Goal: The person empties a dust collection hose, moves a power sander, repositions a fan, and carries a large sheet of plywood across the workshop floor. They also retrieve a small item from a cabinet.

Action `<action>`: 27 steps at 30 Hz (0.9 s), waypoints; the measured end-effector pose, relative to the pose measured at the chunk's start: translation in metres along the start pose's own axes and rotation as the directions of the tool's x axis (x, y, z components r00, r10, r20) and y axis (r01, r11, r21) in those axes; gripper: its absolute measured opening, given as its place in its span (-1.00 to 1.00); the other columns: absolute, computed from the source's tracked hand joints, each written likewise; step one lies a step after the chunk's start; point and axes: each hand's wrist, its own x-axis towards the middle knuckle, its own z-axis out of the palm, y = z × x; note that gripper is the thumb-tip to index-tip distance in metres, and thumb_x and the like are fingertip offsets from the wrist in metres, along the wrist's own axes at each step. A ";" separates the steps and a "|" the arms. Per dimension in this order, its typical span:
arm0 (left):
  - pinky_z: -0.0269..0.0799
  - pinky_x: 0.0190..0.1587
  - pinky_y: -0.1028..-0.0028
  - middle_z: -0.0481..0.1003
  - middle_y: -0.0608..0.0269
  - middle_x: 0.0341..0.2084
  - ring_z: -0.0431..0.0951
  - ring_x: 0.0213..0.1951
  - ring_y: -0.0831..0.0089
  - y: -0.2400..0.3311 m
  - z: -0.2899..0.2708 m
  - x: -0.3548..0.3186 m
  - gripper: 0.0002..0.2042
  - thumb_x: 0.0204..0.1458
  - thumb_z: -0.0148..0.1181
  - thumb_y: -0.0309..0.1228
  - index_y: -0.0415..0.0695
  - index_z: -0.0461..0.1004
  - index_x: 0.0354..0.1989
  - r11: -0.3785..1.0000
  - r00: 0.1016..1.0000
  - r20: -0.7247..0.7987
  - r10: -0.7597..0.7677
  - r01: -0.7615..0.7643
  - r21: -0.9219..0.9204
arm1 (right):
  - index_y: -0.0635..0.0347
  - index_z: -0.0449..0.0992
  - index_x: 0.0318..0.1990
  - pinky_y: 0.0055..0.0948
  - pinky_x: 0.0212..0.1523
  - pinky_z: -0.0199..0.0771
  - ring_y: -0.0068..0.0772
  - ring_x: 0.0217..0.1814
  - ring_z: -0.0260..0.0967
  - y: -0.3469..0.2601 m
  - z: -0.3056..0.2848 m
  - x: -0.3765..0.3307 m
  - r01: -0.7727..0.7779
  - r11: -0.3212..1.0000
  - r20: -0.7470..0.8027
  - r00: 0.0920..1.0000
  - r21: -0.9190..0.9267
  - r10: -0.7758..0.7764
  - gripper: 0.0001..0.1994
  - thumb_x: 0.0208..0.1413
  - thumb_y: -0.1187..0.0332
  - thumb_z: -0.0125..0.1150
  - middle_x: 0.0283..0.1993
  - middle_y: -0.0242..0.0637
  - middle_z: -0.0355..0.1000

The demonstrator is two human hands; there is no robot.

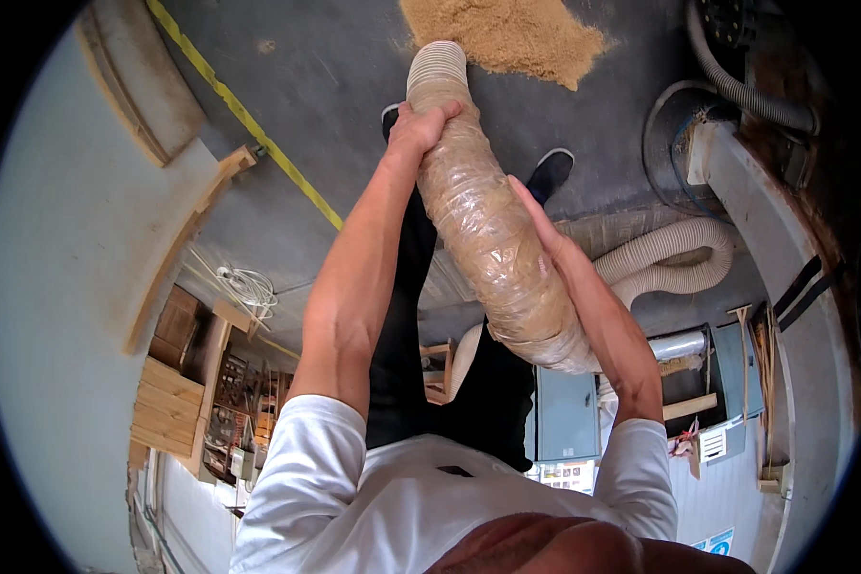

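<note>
A thick flexible hose [493,244], wrapped along its middle in shiny brown tape, slants across in front of my body. Its bare ribbed white end [438,63] points away from me, beside a heap of tan sawdust [521,36] on the floor. My left hand [425,126] grips the hose just behind that end, with the thumb over the top. Farther back, my right hand [542,222] holds its right side, and those fingers are mostly hidden beneath it. The rear of the hose passes under my right forearm.
Yellow tape [249,120] marks the dark floor at left. A ribbed white hose [684,251] loops on the floor at right, below a grey hose [751,96]. Large pale panels stand on both sides. Coiled cable [247,287] and wooden shelving [206,383] are at lower left.
</note>
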 end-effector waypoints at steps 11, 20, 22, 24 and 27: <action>0.43 -0.15 0.25 0.45 -0.08 -0.18 0.53 -0.24 0.19 0.091 -0.070 0.042 -0.25 -0.21 0.30 -0.06 -0.42 0.24 0.05 0.984 0.984 -0.003 0.179 -0.179 -0.015 | 0.19 0.24 0.16 -0.37 0.00 0.39 -0.41 -0.02 0.36 -0.058 0.064 0.041 0.150 0.988 0.146 0.979 -0.033 -0.144 -0.37 0.16 -0.16 -0.24 0.05 -0.25 0.35; 0.40 -0.13 0.34 0.51 0.07 -0.24 0.53 -0.27 0.29 0.167 -0.072 0.040 -0.42 -0.18 0.26 -0.09 -0.31 0.42 -0.06 0.946 0.958 0.162 0.236 -0.265 0.189 | 0.18 0.20 0.19 -0.37 0.10 0.30 -0.39 0.06 0.31 -0.078 0.088 0.032 0.227 0.964 0.243 0.936 0.139 -0.255 -0.34 0.16 -0.18 -0.25 0.12 -0.23 0.30; 0.37 -0.10 0.36 0.51 0.09 -0.21 0.52 -0.24 0.31 0.182 -0.051 0.028 -0.42 -0.18 0.26 -0.05 -0.26 0.44 -0.06 0.951 0.954 0.223 0.200 -0.244 0.190 | 0.18 0.17 0.21 -0.37 0.13 0.27 -0.39 0.10 0.28 -0.079 0.082 0.021 0.315 0.939 0.165 0.928 0.136 -0.335 -0.34 0.16 -0.17 -0.25 0.15 -0.23 0.26; 0.36 -0.08 0.37 0.50 0.10 -0.20 0.51 -0.23 0.32 0.195 -0.031 0.026 -0.42 -0.18 0.26 -0.04 -0.25 0.44 -0.05 0.933 0.954 0.243 0.178 -0.242 0.267 | 0.17 0.15 0.22 -0.37 0.15 0.24 -0.39 0.13 0.24 -0.080 0.074 0.013 0.382 0.916 0.100 0.914 0.123 -0.394 -0.34 0.17 -0.17 -0.26 0.18 -0.22 0.23; 0.34 -0.06 0.36 0.49 0.09 -0.17 0.50 -0.21 0.31 0.208 -0.010 0.021 -0.41 -0.18 0.25 -0.03 -0.23 0.44 -0.04 0.923 0.925 0.322 0.204 -0.292 0.252 | 0.17 0.12 0.24 -0.38 0.18 0.21 -0.39 0.17 0.21 -0.085 0.062 0.002 0.437 0.890 0.048 0.894 0.129 -0.446 -0.34 0.17 -0.16 -0.26 0.21 -0.22 0.20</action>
